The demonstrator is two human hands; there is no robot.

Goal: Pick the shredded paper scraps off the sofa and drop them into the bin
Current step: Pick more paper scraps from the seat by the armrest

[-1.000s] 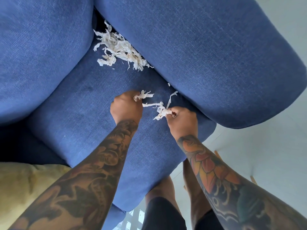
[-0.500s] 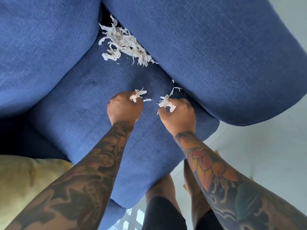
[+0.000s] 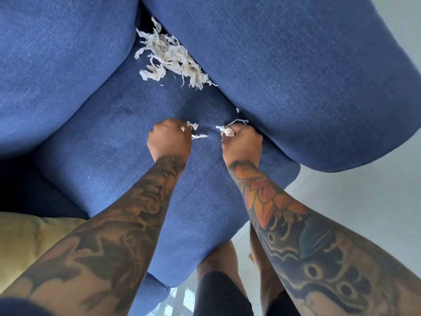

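Observation:
A blue sofa seat cushion [image 3: 109, 142] fills the view. A pile of white shredded paper scraps [image 3: 169, 59] lies at the back of the seat, in the corner between backrest and armrest. My left hand [image 3: 169, 139] is curled into a fist over the seat and grips a few scraps that stick out at its right. My right hand [image 3: 242, 142], close beside it, grips a small bunch of scraps, with one strip [image 3: 239, 122] trailing toward the armrest. A tiny scrap [image 3: 237, 110] lies by the armrest. No bin is in view.
The sofa's backrest [image 3: 57, 65] rises at the left and its thick armrest [image 3: 307, 76] at the right. A yellow cushion [image 3: 29, 238] lies at the lower left. Pale floor [image 3: 364, 201] shows at the right, and my legs stand at the seat's front edge.
The strips that stretched between my hands have been gathered: my right hand has bunched its scraps into the fist, and the hands have drawn slightly apart. The big pile has not moved.

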